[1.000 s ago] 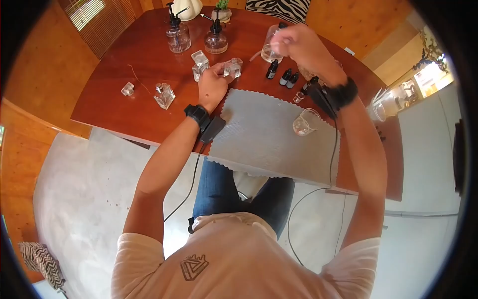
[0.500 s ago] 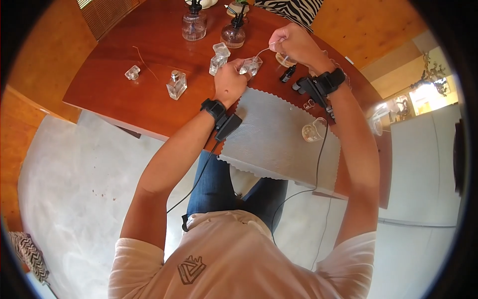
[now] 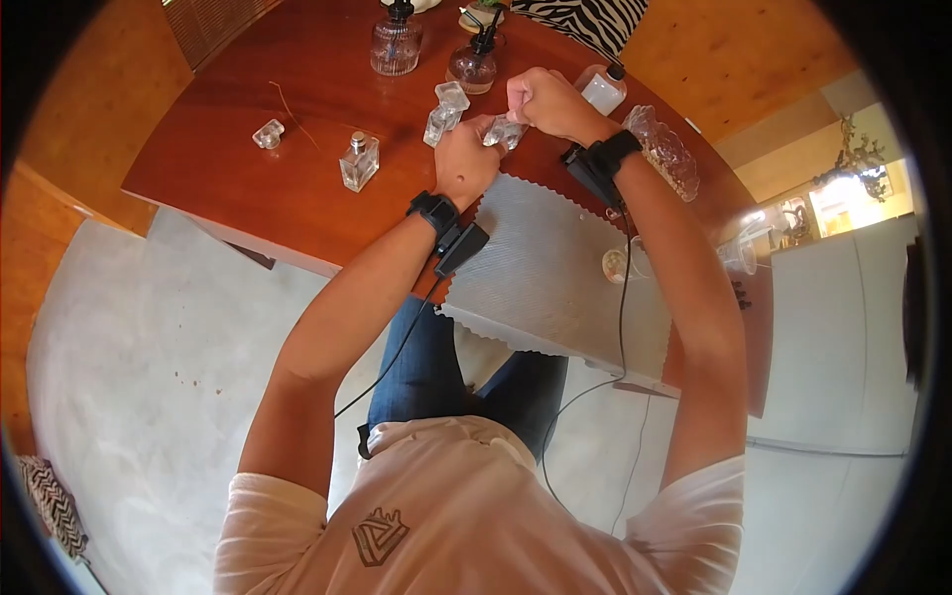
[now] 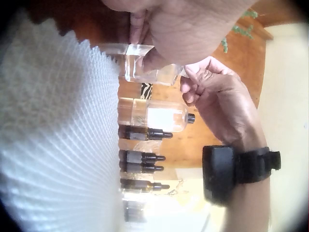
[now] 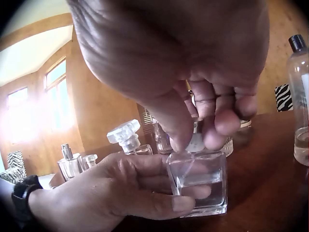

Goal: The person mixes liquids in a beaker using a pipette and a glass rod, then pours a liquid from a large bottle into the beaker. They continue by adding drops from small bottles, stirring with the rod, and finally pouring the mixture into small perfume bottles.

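A small square glass bottle with clear liquid stands on the wooden table, past the mat's far edge. My left hand grips its sides; in the right wrist view, the thumb lies across the lower front of the bottle. Above it, my right hand pinches a small fitting with a silver collar and a whitish lower part, right at the bottle's mouth. Whether the fitting is seated cannot be told. In the left wrist view, my right hand has its fingertips at the bottle's top.
Left of my hands are a stoppered bottle, a spray bottle and a glass stopper. Two pump bottles stand behind. Rightward are a large bottle, several dropper bottles, a glass dish and a beaker on a grey mat.
My right hand has moved left from beside the large bottle to the small bottle's mouth. The thin tube seen under it half a second ago no longer shows. My left hand keeps its grip.
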`<action>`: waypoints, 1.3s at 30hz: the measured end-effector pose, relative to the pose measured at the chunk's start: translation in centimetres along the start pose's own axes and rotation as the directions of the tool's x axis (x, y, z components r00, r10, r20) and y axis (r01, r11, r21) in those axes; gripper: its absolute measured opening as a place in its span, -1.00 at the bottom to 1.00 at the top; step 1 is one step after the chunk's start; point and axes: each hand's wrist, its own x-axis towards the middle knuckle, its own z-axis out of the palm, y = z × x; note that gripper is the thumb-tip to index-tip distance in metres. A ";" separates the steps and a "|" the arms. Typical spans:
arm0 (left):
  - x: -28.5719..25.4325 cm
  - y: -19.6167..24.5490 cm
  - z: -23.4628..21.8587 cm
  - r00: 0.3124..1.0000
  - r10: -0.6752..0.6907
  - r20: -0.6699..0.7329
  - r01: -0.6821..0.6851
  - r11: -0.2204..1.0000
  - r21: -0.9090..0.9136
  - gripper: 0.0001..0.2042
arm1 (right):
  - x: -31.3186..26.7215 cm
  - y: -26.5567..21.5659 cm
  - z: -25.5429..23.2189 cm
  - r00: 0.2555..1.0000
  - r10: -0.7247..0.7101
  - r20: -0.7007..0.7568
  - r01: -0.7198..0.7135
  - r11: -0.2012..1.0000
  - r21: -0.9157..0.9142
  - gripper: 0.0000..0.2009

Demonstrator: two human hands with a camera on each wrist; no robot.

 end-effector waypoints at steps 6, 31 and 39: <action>0.1 -0.1 0.2 0.998 0.049 -0.048 -0.050 0.999 -0.010 -0.67 | -0.4 0.0 0.1 0.996 -0.047 -0.079 0.051 0.998 0.040 -0.87; 0.0 0.1 0.1 0.998 0.028 -0.061 -0.030 0.999 -0.016 -0.64 | -1.2 -0.4 -0.4 0.999 0.011 -0.050 -0.003 0.986 0.164 -0.89; -0.1 0.1 0.2 0.997 0.006 -0.071 -0.008 1.000 -0.029 -0.67 | -1.3 -0.3 0.3 0.995 0.007 -0.098 0.007 0.990 0.142 -0.90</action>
